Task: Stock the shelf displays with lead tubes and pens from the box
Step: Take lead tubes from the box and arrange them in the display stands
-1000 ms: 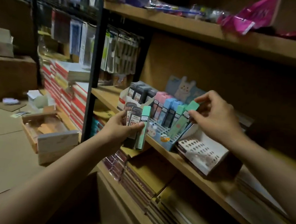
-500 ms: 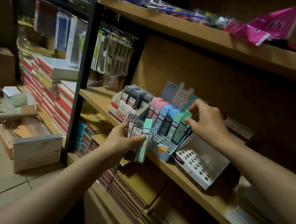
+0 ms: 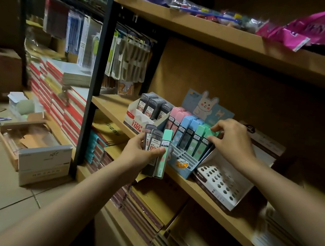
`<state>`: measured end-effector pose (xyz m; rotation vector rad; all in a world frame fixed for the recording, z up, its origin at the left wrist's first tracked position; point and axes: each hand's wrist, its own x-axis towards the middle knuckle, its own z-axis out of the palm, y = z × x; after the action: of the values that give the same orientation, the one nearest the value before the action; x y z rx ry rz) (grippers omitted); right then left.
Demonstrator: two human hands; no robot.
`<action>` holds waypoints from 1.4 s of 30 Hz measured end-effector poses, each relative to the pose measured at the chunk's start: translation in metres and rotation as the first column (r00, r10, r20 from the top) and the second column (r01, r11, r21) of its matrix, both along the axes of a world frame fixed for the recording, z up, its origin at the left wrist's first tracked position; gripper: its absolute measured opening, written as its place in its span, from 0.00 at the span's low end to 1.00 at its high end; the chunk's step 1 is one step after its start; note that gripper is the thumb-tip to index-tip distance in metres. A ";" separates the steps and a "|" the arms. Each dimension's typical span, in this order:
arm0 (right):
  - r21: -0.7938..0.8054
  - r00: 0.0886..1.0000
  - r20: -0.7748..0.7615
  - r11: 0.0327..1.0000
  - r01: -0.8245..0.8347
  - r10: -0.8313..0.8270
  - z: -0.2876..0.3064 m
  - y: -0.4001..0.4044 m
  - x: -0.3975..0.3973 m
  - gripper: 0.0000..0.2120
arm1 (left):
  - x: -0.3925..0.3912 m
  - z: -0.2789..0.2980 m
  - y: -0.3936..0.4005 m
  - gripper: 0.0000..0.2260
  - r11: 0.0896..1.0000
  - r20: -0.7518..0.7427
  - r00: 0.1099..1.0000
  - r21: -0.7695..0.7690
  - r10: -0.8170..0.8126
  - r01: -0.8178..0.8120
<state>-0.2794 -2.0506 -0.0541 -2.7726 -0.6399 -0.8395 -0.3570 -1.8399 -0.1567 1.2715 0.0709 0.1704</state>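
Left hand (image 3: 144, 156) gripping a few lead tubes (image 3: 156, 152), two dark and one green, just in front of the shelf (image 3: 210, 198) edge; right hand (image 3: 230, 141) pinching the top of a green tube (image 3: 209, 135) standing in the blue rack (image 3: 183, 162), rightmost row, next to a white holed tray (image 3: 221, 184)

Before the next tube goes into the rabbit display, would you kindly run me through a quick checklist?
1. Right hand on green tube in the rabbit display: ok.
2. That tube pushed fully down: cannot tell.
3. Left hand grips spare tubes firmly: ok.
4. Free front slots in the display: ok.
5. Grey tubes match the white box beside it: ok.
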 end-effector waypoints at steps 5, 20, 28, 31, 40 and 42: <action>0.001 0.998 -0.004 0.998 0.057 -0.057 -0.006 0.003 0.000 0.10 | -0.002 0.000 -0.003 0.15 1.000 0.006 1.000 0.001 -0.018 0.018; 0.362 0.813 -0.488 0.922 -0.141 0.316 -0.007 0.052 -0.042 0.18 | -0.006 0.003 -0.003 0.16 0.995 0.119 0.989 0.059 -0.088 0.081; 0.487 0.884 -0.371 0.870 -0.074 0.283 0.018 0.037 -0.027 0.14 | -0.006 -0.003 0.004 0.08 0.993 0.055 0.994 -0.066 -0.091 0.094; 0.367 0.980 -0.148 0.927 -0.071 0.133 0.031 0.019 -0.016 0.15 | -0.006 -0.006 0.008 0.08 0.998 -0.023 0.997 0.002 -0.067 0.068; 0.232 0.989 -0.110 0.970 -0.073 0.100 0.004 0.015 0.000 0.17 | -0.007 0.000 0.004 0.14 0.978 -0.132 0.969 -0.027 -0.211 0.209; 0.212 0.990 -0.102 0.974 -0.078 0.101 0.000 0.017 0.003 0.17 | -0.008 0.000 0.005 0.14 0.970 -0.099 0.967 -0.083 -0.236 0.228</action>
<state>-0.2766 -2.0336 -0.0536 -2.5614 -0.6140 -0.6836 -0.3645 -1.8352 -0.1566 1.2073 0.0201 -0.1028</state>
